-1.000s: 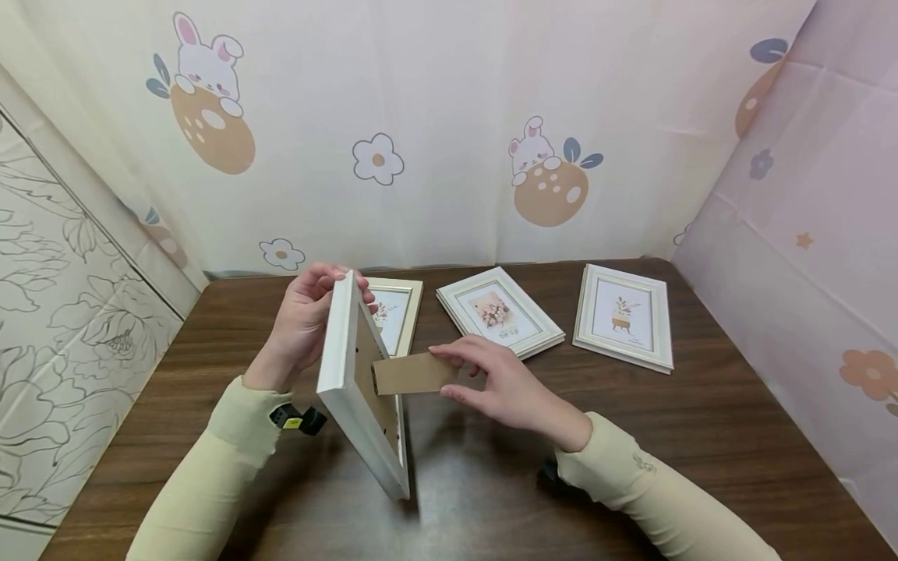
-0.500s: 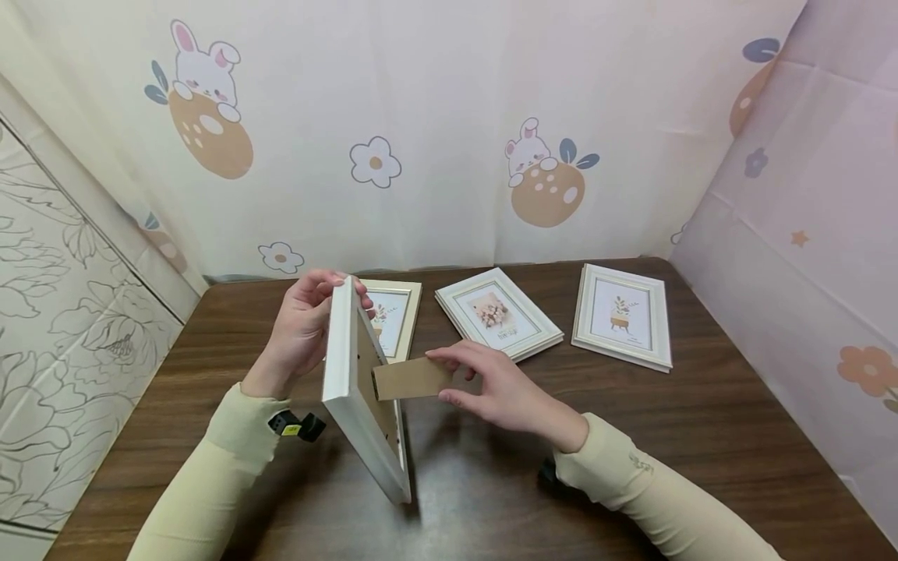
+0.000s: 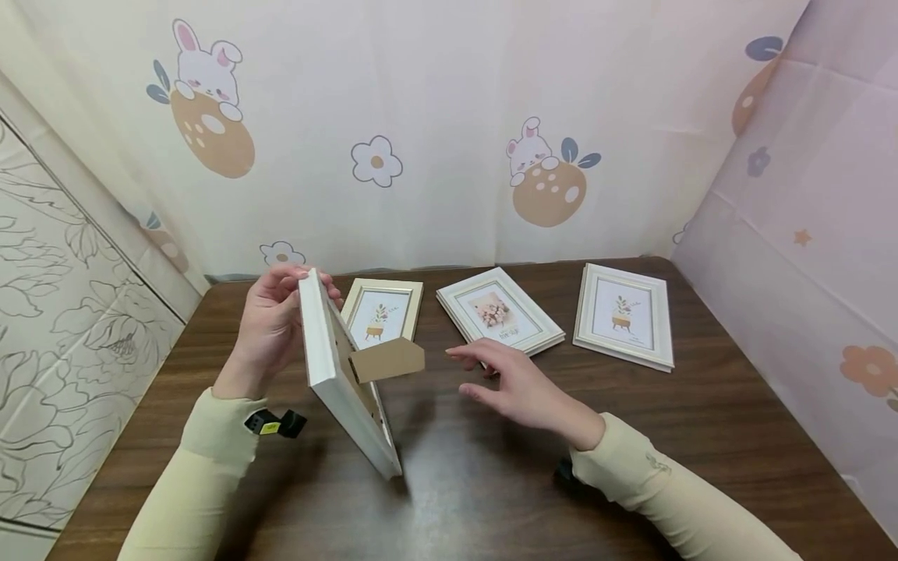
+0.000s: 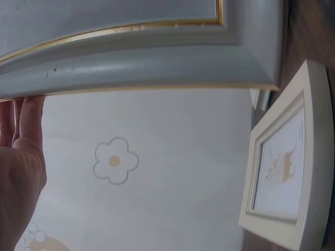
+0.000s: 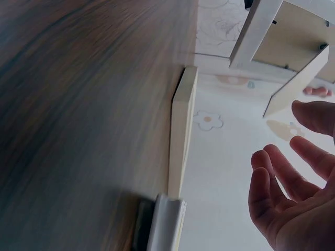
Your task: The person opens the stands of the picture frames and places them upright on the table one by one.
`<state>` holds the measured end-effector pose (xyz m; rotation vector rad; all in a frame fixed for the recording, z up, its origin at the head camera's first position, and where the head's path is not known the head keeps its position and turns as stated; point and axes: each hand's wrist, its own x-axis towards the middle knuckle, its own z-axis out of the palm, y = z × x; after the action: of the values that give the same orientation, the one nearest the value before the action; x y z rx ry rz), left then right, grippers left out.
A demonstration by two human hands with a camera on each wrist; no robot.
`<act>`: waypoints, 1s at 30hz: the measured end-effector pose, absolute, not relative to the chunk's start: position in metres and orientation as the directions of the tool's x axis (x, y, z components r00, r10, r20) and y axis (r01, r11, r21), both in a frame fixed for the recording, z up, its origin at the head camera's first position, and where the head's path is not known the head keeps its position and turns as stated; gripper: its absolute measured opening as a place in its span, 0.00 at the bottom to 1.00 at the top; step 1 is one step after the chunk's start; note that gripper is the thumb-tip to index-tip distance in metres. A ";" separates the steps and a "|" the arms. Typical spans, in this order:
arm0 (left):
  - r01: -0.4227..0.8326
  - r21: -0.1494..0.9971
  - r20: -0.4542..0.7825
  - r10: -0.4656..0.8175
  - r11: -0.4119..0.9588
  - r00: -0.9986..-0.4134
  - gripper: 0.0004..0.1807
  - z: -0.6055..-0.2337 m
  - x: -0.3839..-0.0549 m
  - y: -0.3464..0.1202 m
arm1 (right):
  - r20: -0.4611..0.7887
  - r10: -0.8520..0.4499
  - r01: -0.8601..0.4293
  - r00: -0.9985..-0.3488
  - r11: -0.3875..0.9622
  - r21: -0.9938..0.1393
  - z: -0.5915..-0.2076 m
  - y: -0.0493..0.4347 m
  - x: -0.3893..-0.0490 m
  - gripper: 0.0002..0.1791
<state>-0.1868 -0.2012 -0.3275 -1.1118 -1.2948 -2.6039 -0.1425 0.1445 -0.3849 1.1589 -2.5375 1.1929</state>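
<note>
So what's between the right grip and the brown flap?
Just an open gap: in the head view, the right grip and the flap don't touch, and only bare table shows between them.

Dark wood-grain table [image 3: 477, 491]. On far side, left to right, all face up: cream frame [image 3: 382, 308], potted plant pictured; white frame [image 3: 500, 313], turned askew, pink flowers pictured, probable lettering [image 3: 509, 333] too blurred to read; pale frame [image 3: 623, 315], potted plant pictured. Behind, pale curtain [image 3: 449, 86], rabbits and outlined flowers. Left, white panel [image 3: 66, 312], line-drawn blooms.
</note>
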 end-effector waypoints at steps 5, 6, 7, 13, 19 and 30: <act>0.347 0.667 0.607 0.210 -0.660 -0.766 0.09 -0.326 -0.181 -0.215 | 0.354 -0.571 -0.645 -0.741 0.455 -0.615 -0.389 0.160 -0.143 0.25; 0.357 0.665 0.608 0.198 -0.655 -0.769 0.09 -0.325 -0.179 -0.217 | 0.348 -0.568 -0.640 -0.746 0.465 -0.612 -0.390 0.162 -0.143 0.25; 0.370 0.667 0.608 0.185 -0.647 -0.772 0.09 -0.325 -0.178 -0.219 | 0.342 -0.566 -0.635 -0.750 0.472 -0.612 -0.391 0.164 -0.143 0.25; 0.470 0.685 0.594 0.054 -0.557 -0.802 0.09 -0.318 -0.168 -0.231 | 0.324 -0.551 -0.609 -0.769 0.477 -0.634 -0.394 0.177 -0.140 0.24; 0.577 0.770 0.580 -0.079 -0.273 -0.811 0.11 -0.316 -0.161 -0.248 | 0.310 -0.525 -0.581 -0.793 0.495 -0.646 -0.398 0.186 -0.139 0.23; 0.524 0.851 0.496 -0.294 -0.021 -0.817 0.12 -0.322 -0.167 -0.275 | 0.262 -0.492 -0.523 -0.831 0.525 -0.671 -0.396 0.196 -0.138 0.21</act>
<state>-0.1669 -0.2752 -0.3222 -0.2409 -1.7012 -1.8921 -0.1380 0.1961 -0.3964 0.9009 -2.7088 1.2135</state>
